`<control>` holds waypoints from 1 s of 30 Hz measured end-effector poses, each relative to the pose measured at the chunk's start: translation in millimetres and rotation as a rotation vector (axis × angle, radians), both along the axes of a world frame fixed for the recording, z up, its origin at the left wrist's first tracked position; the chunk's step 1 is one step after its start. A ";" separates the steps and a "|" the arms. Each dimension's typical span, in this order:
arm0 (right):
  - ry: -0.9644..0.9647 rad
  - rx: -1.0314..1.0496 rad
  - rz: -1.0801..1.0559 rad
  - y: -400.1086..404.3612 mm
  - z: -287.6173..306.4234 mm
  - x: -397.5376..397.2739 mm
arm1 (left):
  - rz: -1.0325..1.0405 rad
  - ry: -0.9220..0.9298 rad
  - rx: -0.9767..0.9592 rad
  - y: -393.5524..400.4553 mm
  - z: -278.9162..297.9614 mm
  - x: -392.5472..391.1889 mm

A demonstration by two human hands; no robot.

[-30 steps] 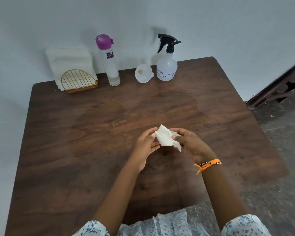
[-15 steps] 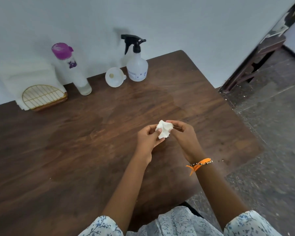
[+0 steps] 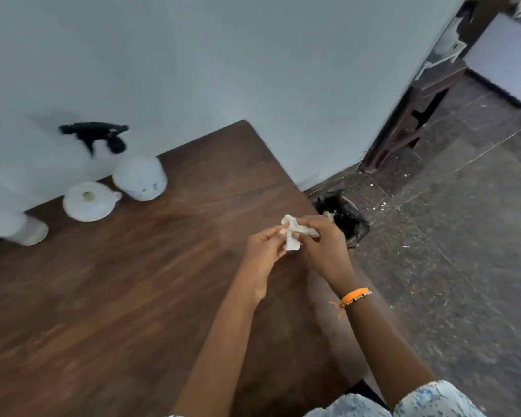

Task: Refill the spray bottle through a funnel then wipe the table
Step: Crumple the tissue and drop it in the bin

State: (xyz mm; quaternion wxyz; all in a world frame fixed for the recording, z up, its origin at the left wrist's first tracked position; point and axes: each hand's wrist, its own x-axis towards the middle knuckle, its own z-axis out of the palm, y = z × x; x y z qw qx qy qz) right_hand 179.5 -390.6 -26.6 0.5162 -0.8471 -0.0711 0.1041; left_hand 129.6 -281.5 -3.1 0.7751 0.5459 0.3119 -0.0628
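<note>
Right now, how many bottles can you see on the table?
2. The spray bottle stands at the far edge by the wall, beside the funnel. A second bottle sits at the left edge, mostly cut off. Others may be out of frame.

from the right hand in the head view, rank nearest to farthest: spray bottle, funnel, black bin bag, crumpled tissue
1. crumpled tissue: pinched by the right hand itself.
2. black bin bag: on the floor just beyond the table edge.
3. spray bottle: back by the wall.
4. funnel: left of the bottle.
</note>
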 end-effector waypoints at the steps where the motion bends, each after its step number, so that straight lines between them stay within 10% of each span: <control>1: 0.004 -0.003 -0.003 -11.4 -6.9 23.3 | 0.015 0.006 0.014 -15.6 -3.6 22.8; 15: 0.322 -0.004 -0.267 -141.0 -100.1 222.6 | -0.109 0.247 0.176 -147.9 -93.1 246.9; 30: 0.598 -0.158 -0.353 -168.0 -363.6 313.4 | -0.084 0.543 0.296 -161.0 -359.0 325.0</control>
